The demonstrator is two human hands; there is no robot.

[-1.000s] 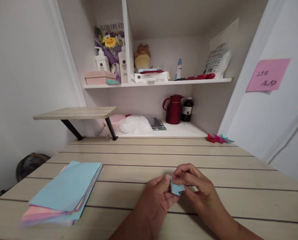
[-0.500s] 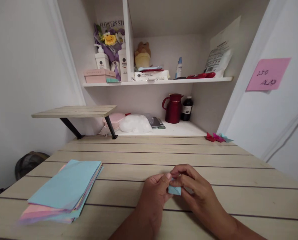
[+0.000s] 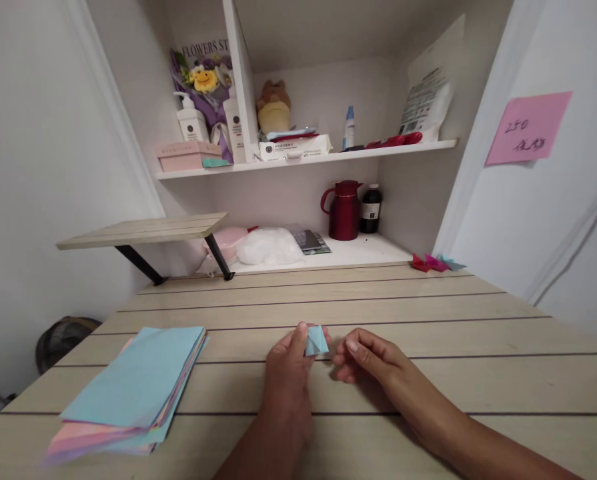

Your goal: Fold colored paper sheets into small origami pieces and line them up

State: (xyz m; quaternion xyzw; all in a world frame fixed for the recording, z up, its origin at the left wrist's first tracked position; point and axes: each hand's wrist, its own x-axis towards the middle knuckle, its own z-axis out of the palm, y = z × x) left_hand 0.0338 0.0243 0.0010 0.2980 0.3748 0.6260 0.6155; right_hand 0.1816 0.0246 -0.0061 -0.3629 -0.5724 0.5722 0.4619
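A small folded light-blue paper piece [image 3: 317, 341] is pinched between the fingertips of my left hand [image 3: 288, 367], held just above the wooden table [image 3: 428, 347]. Just to its right, my right hand [image 3: 365, 357] rests on the table with fingers curled loosely and apart from the paper, holding nothing. A stack of coloured paper sheets [image 3: 135, 387] with a light-blue sheet on top lies at the left front of the table.
Three small folded paper pieces [image 3: 435, 263], red, pink and blue, sit at the far right of the table. Behind are a raised wooden shelf [image 3: 143, 230], a red jug [image 3: 343, 210], a dark bottle [image 3: 371, 209] and a pink note [image 3: 528, 129] on the wall.
Both hands were working the blue piece together; now my right hand has let go and my left hand holds it alone, moved slightly left and further away. The view shifted a little.
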